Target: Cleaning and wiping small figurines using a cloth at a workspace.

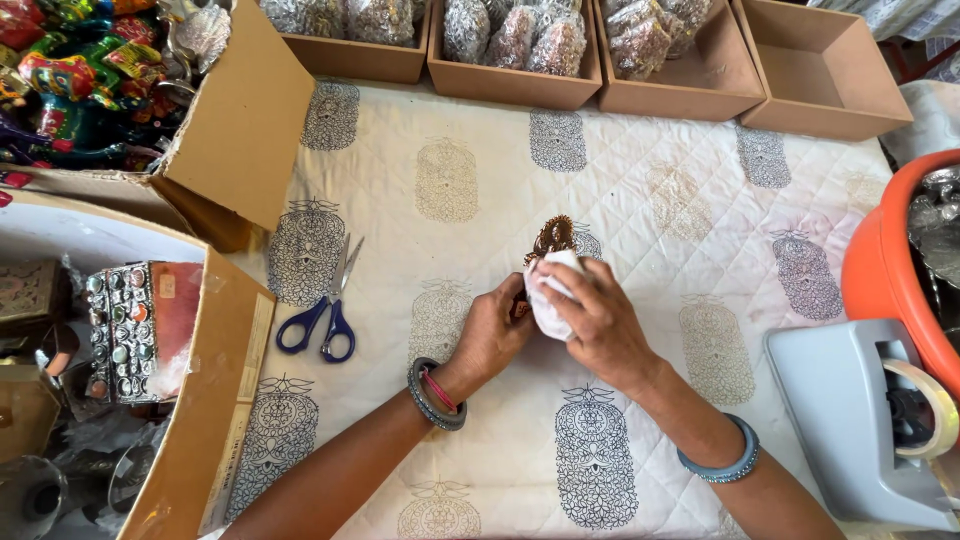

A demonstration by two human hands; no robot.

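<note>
ornament [553, 236] | between both hands [545, 320] | white wrap [549, 300] covers lower part

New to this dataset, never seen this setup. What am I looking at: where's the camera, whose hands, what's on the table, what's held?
There is no machine here. One camera sits on a person's head and looks down, so the two arms coming in from the bottom edge are that person's own.

The left hand and right hand meet over a quilted printed cloth covering the table. Together they hold a small brown ornament partly covered by white wrapping; the fingers hide most of it.

On the cloth lie blue-handled scissors. Along the top edge stand cardboard boxes, some holding wrapped bundles and one showing nothing inside. A grey tape dispenser sits at the right, beside an orange tub. Cartons at the left hold colourful figurines and a jewelled box.
</note>
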